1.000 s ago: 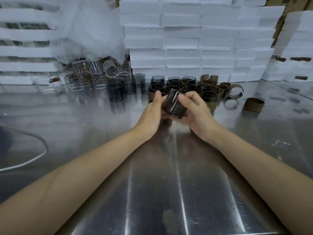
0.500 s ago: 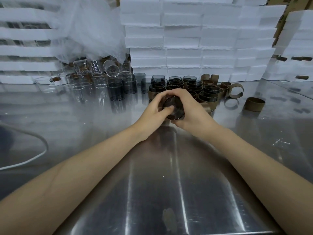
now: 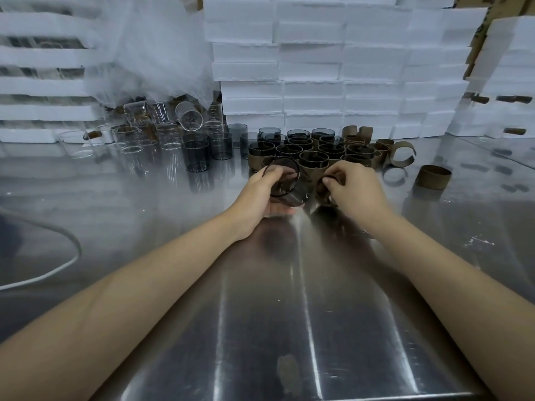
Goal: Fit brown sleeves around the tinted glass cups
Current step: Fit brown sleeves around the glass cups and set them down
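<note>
My left hand (image 3: pixel 257 195) grips a bare tinted glass cup (image 3: pixel 285 180), tilted with its mouth toward the camera, just above the steel table (image 3: pixel 289 299). Right beside it, my right hand (image 3: pixel 353 189) pinches the top edge of a brown sleeve (image 3: pixel 320 193) resting on the table; a dark rim shows at my thumb, and I cannot tell whether a cup sits inside. Behind both hands stands a cluster of sleeved tinted cups (image 3: pixel 312 149). Bare tinted cups (image 3: pixel 197 154) stand to the left of the cluster.
Loose brown sleeves lie at the right: a closed ring (image 3: pixel 433 176) and an open curl (image 3: pixel 402 153). Clear glasses (image 3: pixel 139 137) are piled at the back left under white netting. White foam boxes (image 3: pixel 318 68) wall off the back. A white cable (image 3: pixel 58 264) loops at left.
My hands, held together around one dark cup in front of the cluster, have separated. The left now holds the tinted cup alone and the right has moved right onto the brown sleeve.
</note>
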`<move>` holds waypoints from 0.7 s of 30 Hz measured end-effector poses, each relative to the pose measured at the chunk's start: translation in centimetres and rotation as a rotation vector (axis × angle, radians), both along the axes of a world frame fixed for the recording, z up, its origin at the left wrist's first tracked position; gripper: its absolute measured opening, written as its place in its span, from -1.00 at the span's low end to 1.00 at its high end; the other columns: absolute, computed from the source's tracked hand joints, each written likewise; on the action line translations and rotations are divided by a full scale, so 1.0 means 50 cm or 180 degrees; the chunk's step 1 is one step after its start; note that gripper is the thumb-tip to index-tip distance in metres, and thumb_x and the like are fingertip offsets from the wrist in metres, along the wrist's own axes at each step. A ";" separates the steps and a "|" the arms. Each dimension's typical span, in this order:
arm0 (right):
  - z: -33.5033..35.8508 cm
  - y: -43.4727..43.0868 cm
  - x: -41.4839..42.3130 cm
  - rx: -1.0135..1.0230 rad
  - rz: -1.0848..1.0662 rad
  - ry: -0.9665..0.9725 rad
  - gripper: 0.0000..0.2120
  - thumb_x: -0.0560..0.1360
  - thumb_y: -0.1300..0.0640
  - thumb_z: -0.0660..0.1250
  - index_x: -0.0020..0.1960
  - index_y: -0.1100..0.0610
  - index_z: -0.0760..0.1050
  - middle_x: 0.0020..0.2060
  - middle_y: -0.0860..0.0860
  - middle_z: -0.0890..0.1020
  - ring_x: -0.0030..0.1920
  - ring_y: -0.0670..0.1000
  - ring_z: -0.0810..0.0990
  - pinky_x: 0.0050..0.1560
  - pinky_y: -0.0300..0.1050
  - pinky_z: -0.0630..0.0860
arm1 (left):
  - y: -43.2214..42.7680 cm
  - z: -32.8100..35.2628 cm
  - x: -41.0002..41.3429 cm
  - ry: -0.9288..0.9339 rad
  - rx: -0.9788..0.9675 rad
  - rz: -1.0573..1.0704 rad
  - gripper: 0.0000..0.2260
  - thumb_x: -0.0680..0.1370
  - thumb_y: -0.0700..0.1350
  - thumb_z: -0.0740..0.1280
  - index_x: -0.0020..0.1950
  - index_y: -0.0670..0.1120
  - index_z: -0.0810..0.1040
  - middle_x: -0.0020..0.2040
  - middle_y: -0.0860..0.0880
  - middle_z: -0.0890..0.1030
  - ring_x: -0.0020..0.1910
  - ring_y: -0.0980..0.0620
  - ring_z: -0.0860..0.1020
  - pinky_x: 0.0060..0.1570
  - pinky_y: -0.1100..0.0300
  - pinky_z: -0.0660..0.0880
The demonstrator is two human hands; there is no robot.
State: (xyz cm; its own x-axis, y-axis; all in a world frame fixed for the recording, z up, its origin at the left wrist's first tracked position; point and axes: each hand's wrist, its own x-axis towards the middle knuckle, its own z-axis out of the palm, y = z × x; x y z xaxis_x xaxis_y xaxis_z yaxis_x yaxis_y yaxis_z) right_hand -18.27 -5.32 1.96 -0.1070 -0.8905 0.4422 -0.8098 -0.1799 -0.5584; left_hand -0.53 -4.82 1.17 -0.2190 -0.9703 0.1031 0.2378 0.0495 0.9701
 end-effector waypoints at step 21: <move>0.019 0.001 0.014 -0.0140 0.0754 -0.2134 -0.78 0.63 0.13 0.20 -0.07 0.10 0.60 -0.19 0.04 0.66 -0.28 -0.13 0.58 -0.29 -0.29 0.45 | 0.000 0.000 0.005 -0.0011 -0.0248 -0.0167 -0.79 0.69 -0.18 0.14 0.23 -0.13 0.53 0.19 -0.20 0.59 0.03 -0.06 0.65 -0.28 0.17 0.62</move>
